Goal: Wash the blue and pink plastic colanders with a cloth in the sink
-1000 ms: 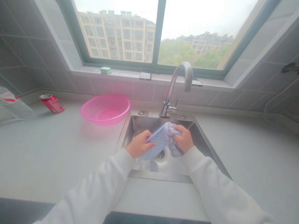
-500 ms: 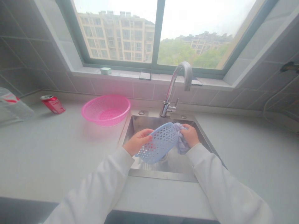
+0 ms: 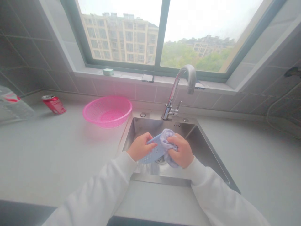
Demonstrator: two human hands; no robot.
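Over the steel sink (image 3: 160, 127) my left hand (image 3: 141, 146) grips the edge of a light blue perforated plastic basket (image 3: 152, 151). My right hand (image 3: 181, 151) is closed on a lilac cloth (image 3: 167, 141), pressing it against the basket's right end. The cloth and both hands hide much of the basket. Both hands are close together above the sink drain (image 3: 161, 160), and white sleeves cover my forearms.
A chrome faucet (image 3: 169, 108) rises behind the sink. On the pale worktop (image 3: 58, 157) to the left stand a pink mesh basket (image 3: 101, 102), a red drink can (image 3: 54, 104) and a plastic bag (image 3: 11, 106). A small green dish (image 3: 108, 72) sits on the windowsill.
My right hand has moved left and down, bringing the cloth over the blue basket. The basket now shows less and sits lower than half a second ago.
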